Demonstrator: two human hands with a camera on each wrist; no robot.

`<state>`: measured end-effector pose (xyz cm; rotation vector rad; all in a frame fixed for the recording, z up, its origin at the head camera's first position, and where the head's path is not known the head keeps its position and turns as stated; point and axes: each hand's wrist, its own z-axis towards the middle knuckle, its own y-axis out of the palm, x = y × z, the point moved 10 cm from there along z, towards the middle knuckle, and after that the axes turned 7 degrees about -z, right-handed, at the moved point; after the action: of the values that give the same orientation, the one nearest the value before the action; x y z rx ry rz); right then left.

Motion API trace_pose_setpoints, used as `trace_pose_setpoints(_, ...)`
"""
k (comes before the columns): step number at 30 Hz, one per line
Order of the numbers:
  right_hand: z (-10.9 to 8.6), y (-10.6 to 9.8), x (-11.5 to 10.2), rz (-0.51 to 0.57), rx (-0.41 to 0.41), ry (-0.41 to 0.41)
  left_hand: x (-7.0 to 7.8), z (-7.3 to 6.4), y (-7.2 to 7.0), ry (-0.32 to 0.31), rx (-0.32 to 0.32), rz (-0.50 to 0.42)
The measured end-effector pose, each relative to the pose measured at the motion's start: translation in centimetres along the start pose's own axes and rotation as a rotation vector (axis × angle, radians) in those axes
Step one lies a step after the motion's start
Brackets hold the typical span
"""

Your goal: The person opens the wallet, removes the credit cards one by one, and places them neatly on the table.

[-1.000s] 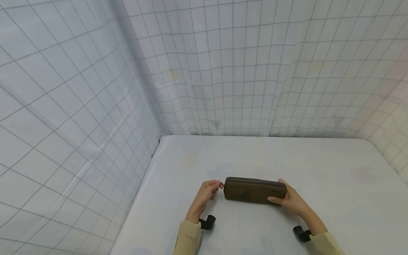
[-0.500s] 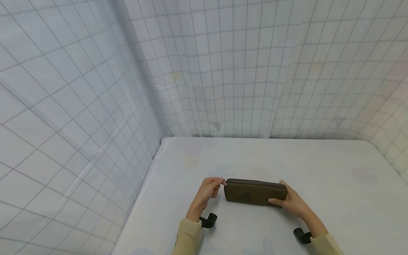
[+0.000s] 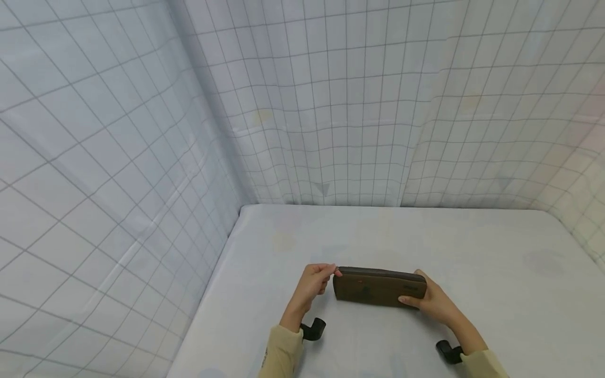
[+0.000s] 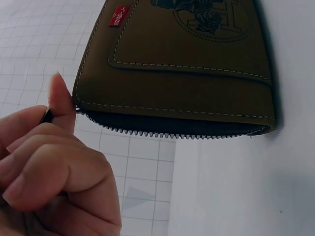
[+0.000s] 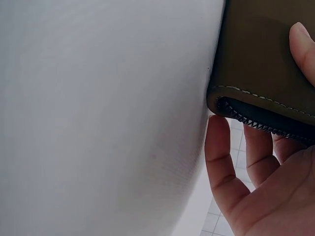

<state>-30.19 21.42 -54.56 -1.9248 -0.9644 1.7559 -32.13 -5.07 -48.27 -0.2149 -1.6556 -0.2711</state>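
A long olive-brown zip wallet (image 3: 373,289) stands on its edge on the table, with stitched seams. In the left wrist view, the wallet (image 4: 187,96) shows a red tag (image 4: 118,16) and a dark stamped emblem. Its zipper teeth (image 4: 162,135) are exposed along the left end, with a dark gap beside them. At the upper left corner my left hand (image 3: 311,283) pinches the small zipper pull (image 4: 46,116), mostly hidden by the fingers. My right hand (image 3: 432,299) grips the right end, thumb on the front face and fingers behind.
A white-covered table (image 3: 293,241) lies under the hands. White gridded sheets (image 3: 321,105) hang behind it and along both sides. Each wrist wears a black camera mount, the left mount (image 3: 314,329) close to the wallet's lower left.
My left hand has shifted slightly right, bringing the zipper pull from beyond the wallet's left end to its upper left corner. The right hand keeps its grip, and the wallet has barely moved.
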Motion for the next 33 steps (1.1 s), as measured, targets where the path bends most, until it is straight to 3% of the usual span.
trace_pose_setpoints(4, -0.1, 0.2, 0.2, -0.004, -0.022, 0.035, 1.6, -0.9, 0.7, 0.012, -0.001, 0.015)
trace_pose_setpoints(10, -0.1, 0.1, 0.1, -0.020, -0.014, 0.024, 2.4, -1.4, 0.9, 0.025, 0.025, 0.038)
trace_pose_setpoints(17, -0.1, 0.0, 0.0, -0.033, -0.015, 0.009, 2.8, -1.6, 1.5, 0.043, 0.014, 0.066)
trace_pose_setpoints(21, -0.1, -0.1, 0.0, -0.027, -0.012, -0.002, 2.8, -1.5, 1.8, 0.059, 0.017, 0.084)
trace_pose_setpoints(28, 0.0, -0.1, 0.0, -0.028, -0.012, 0.003, 0.8, -0.1, 1.4, 0.066, 0.053, 0.123)
trace_pose_setpoints(33, -0.1, 0.0, 0.0, -0.025, -0.021, 0.008, 0.4, 0.1, 1.6, 0.067, 0.050, 0.136)
